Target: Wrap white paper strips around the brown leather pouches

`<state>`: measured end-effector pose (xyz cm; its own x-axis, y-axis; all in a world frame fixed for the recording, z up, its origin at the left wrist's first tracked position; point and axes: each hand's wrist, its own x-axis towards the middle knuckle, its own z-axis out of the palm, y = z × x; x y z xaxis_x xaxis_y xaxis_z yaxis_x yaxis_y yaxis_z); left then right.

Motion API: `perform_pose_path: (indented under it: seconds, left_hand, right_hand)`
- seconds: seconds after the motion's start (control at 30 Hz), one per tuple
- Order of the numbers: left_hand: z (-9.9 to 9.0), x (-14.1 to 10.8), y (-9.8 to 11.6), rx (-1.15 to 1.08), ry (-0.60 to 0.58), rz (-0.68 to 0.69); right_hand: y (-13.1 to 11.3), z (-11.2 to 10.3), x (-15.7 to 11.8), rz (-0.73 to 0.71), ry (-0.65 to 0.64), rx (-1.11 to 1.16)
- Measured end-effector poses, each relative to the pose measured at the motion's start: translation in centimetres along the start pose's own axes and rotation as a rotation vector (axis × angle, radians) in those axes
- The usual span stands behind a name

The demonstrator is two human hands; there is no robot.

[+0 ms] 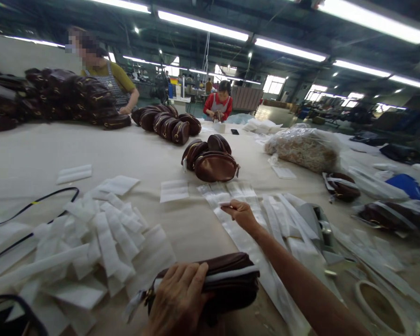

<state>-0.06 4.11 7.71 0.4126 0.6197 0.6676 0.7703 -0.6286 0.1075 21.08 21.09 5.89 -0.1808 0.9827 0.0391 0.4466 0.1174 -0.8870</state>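
A dark brown leather pouch lies near the front edge of the table, a white strip running along its zipper. My left hand is closed over the left end of this pouch, close to its brass zipper end and a wrapped pull. Farther forward, my right hand reaches over flat clear plastic sleeves. Its thumb and fingers are pressed together, and I cannot make out what is between them. Just beyond it stands a small group of brown pouches.
White foam strips are heaped at the left beside a black cord. On the right are a grey tape dispenser, a tape roll and a bulky plastic bag. More pouches and two co-workers are across the table.
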Motion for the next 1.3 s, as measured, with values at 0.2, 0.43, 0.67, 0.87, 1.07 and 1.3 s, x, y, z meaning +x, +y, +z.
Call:
perform_pose_path:
  seconds: [0.2,0.43,0.67,0.87,1.07,1.3]
  left_hand:
    - [-1.0,0.7,0.5,-0.044,0.012,-0.098]
    - [-0.9,0.3,0.5,0.024,0.066,-0.244]
    - [-1.4,0.6,0.0,-0.164,0.048,-0.042]
    - [-1.5,0.4,0.3,-0.17,0.022,0.013]
    - [-1.8,0.5,0.3,-0.161,-0.014,0.012]
    - [-0.9,-0.2,0.2,-0.251,-0.009,-0.007]
  right_hand:
    - [-6.4,1.2,-6.4,-0.252,-0.485,0.192]
    - [-8.3,-0.3,-9.4,-0.492,-0.713,0.066]
    - [-8.7,-0.5,-9.8,-0.541,-0.812,0.067]
    - [-9.0,-1.6,-9.5,-0.403,-0.968,0.252]
    - [-5.3,-2.3,-7.3,-0.082,-0.856,0.307]
    - [-1.8,1.2,-4.4,-0.247,-0.719,0.11]
